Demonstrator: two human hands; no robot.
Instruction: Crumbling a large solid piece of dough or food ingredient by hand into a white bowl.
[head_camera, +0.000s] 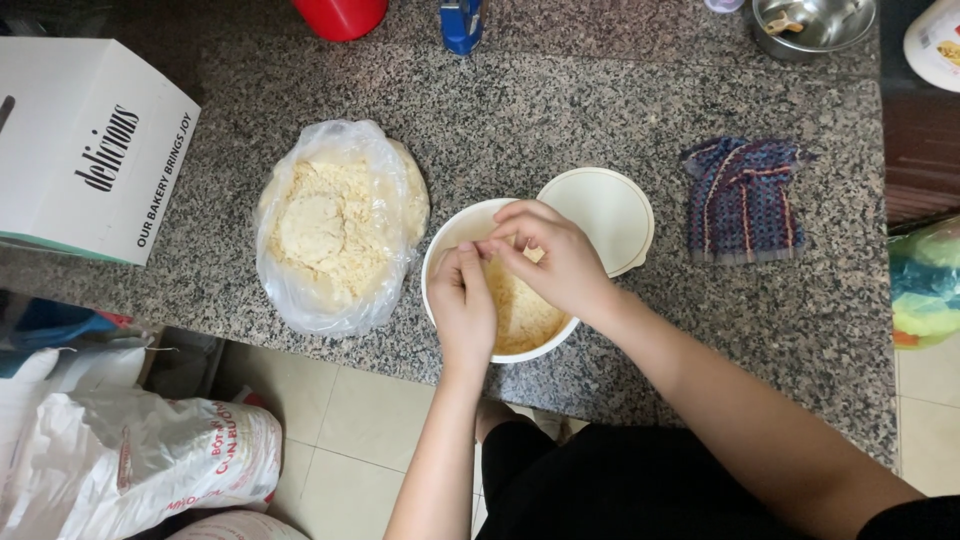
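Over the middle of the frame, both my hands meet above the white bowl. My left hand and right hand pinch with narrowed fingertips at a small bit of the pale yellow crumbly stuff that fills the bowl; I cannot tell just how big the bit between them is. To do this well, I judge I should work low over the bowl so whatever breaks off falls back inside, and rub gently rather than squeeze.

Touching the bowl's upper right edge lies its round white lid, flat on the speckled stone counter. Just left of the bowl sits an open clear plastic bag heaped with the same yellow meal. Right of the lid, apart from it, a blue striped cloth lies crumpled. At the upper left stands a white cardboard box.
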